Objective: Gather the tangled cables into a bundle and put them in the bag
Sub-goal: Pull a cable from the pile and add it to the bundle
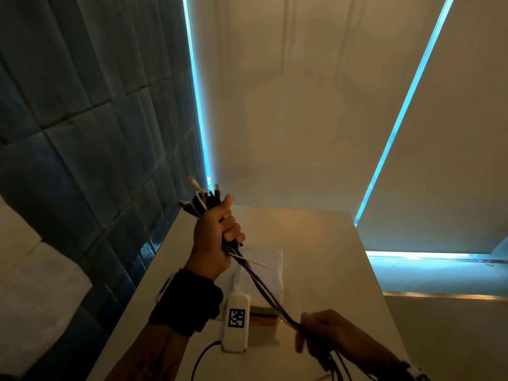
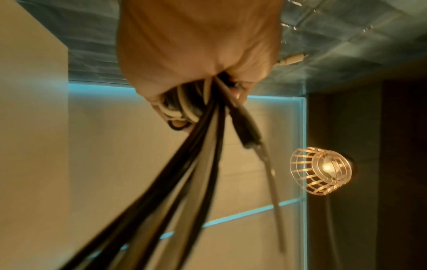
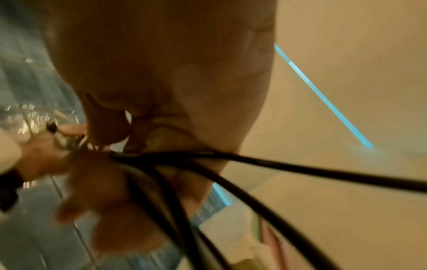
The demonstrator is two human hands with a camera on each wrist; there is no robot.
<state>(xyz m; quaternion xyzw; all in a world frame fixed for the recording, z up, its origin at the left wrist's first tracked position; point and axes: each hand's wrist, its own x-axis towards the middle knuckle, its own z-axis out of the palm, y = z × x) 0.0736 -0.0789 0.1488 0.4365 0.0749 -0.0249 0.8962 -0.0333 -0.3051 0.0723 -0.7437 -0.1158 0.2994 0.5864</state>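
My left hand (image 1: 220, 226) is raised above the table and grips a bundle of black and white cables (image 1: 264, 290) in its fist. Plug ends stick out above the thumb. The strands run down and to the right to my right hand (image 1: 308, 334), whose fingers curl round them low over the table's near edge. The loose ends hang below that hand. A flat white bag (image 1: 268, 270) lies on the table behind the strands. In the left wrist view the cables (image 2: 198, 164) fan out from the left hand (image 2: 196, 54). The right wrist view shows the right hand (image 3: 161, 91) round the black cables (image 3: 231, 164), blurred.
The white table (image 1: 316, 237) stands against a dark tiled wall (image 1: 82, 133) on the left. A flat brownish object (image 1: 264, 317) lies on the table near the bag. Pale blinds with blue light strips hang behind. A caged lamp (image 2: 321, 171) glows in the left wrist view.
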